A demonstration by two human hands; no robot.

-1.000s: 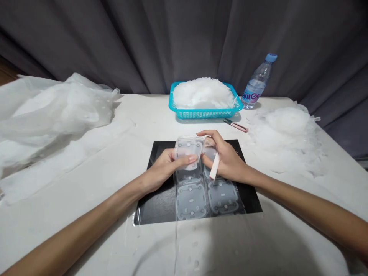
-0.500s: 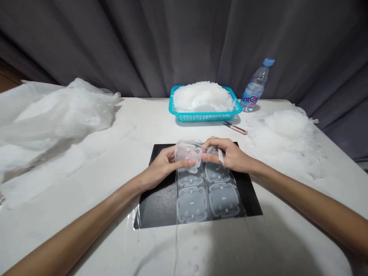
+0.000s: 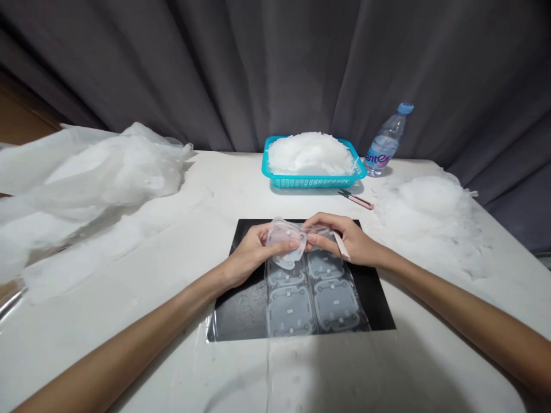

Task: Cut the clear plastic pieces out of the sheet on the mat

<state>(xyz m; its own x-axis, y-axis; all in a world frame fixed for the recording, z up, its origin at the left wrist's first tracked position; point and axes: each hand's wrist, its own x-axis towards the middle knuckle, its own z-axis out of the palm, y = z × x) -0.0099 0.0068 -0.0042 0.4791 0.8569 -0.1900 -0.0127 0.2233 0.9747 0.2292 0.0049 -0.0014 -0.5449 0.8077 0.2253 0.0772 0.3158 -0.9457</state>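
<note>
My left hand [image 3: 247, 255] is closed on a translucent, rounded-square plastic piece [image 3: 283, 255], its thumb pressed on the front. The piece has small holes and cut-outs. Close beside it, my right hand [image 3: 355, 241] pinches clear plastic film [image 3: 321, 229] with thumb and fingers; a pale strip [image 3: 341, 245] lies across that hand. Both hands are held over a black mat [image 3: 379, 301]. On the mat lies a clear plastic sheet [image 3: 290, 312] with several rounded-square shapes, running down toward the table's near edge. The far part of the sheet is hidden by my hands.
A turquoise basket [image 3: 316, 183] heaped with white translucent pieces [image 3: 310, 154] stands at the back, with a water bottle [image 3: 387, 143] to its right. Thread snips [image 3: 357, 199] lie before it. Plastic film heaps the left [image 3: 116, 166]; scraps [image 3: 434, 218] lie right.
The piece in my left hand has turned a little and shows more of its face. My right hand has shifted slightly, and the pale strip stands out more. The whole view has moved slightly.
</note>
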